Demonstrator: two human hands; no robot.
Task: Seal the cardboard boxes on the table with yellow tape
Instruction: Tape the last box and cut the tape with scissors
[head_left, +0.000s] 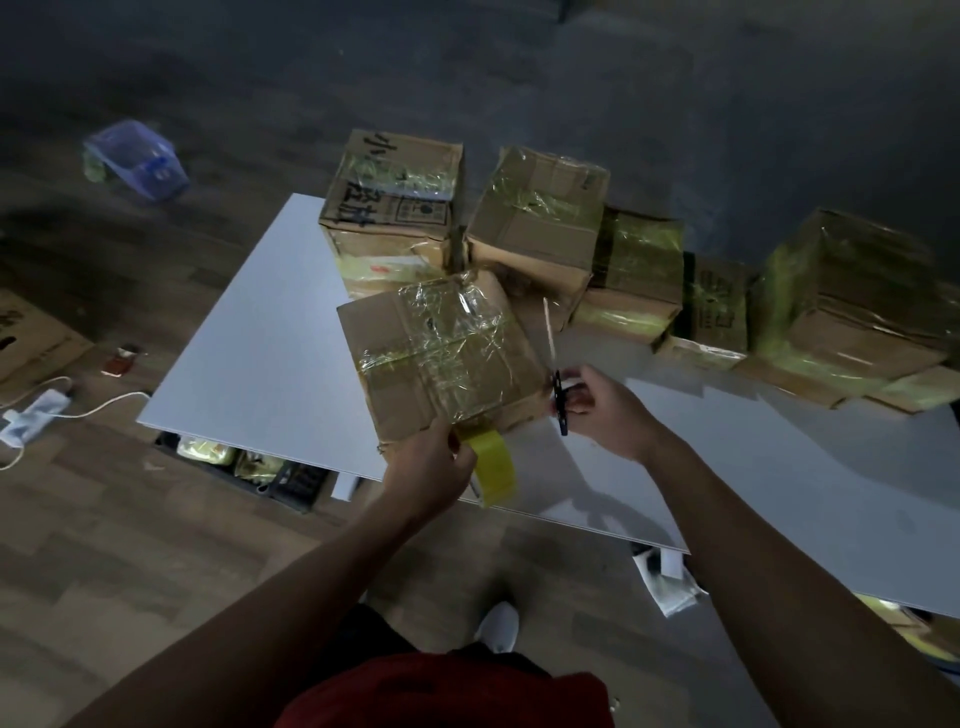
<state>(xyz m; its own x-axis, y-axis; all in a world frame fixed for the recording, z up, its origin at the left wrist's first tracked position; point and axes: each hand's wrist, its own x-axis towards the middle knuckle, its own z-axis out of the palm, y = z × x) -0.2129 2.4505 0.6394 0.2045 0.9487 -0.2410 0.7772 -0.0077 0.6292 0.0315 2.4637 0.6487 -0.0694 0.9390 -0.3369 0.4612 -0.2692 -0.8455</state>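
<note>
Two hands at one cardboard box (441, 358): left hand (431, 465) grips yellow tape (493, 467), right hand (600, 410) grips black scissors (559, 397).

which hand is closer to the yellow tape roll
Left. The left hand grips the yellow tape roll at the box's near edge. The right hand holds scissors off to the roll's right, beside the box's right corner, apart from the roll.
</note>
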